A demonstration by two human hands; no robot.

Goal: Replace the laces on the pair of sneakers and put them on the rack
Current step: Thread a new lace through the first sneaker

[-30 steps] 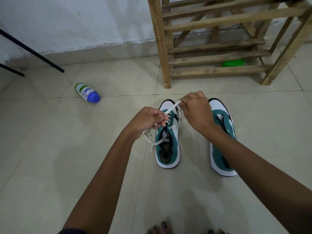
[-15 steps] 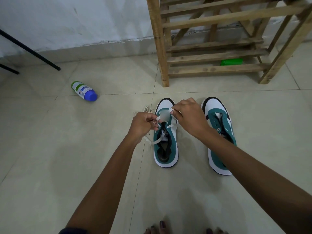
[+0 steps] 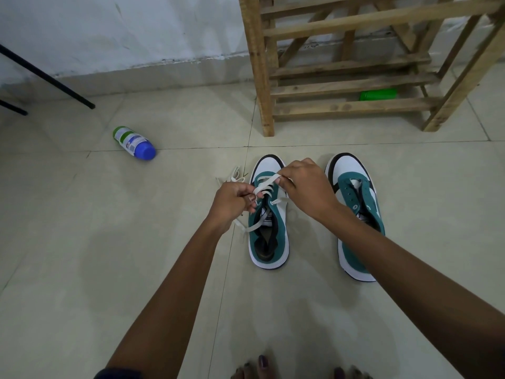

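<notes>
Two teal-and-white sneakers stand side by side on the tiled floor, toes toward the wooden rack. The left sneaker has a white lace partly threaded through its lower eyelets. My left hand pinches one stretch of that lace at the shoe's left side. My right hand pinches the lace over the toe end of the eyelets. A loose lace tail trails on the floor left of the shoe. The right sneaker carries no lace and my right forearm crosses it.
A bottle with a blue cap lies on the floor at the left. A green object sits under the rack's lowest slats. Black legs slant in from the far left. Toes show at the bottom edge.
Both hands stay on the lace above the left sneaker; the loop between them has been drawn flatter across the eyelets, and more lace now lies bunched on the floor beside the left hand.
</notes>
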